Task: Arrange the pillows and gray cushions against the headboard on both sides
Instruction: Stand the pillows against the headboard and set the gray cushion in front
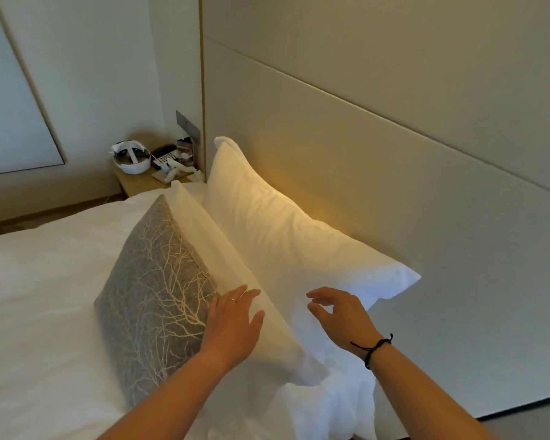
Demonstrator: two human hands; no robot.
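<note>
Two white pillows (pixel 286 236) and a gray cushion (pixel 159 290) lean toward the beige headboard (pixel 394 138) on the white bed (pixel 45 281); left hand (pixel 232 325) flat on them, right hand (pixel 340 315) hovering loose-fingered, holding nothing. Cluttered nightstand (pixel 140 182) beyond.

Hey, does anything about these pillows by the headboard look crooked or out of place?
Nothing stands out. The back pillow leans on the headboard, the front pillow and gray cushion stacked against it. Only mild creases.
</note>
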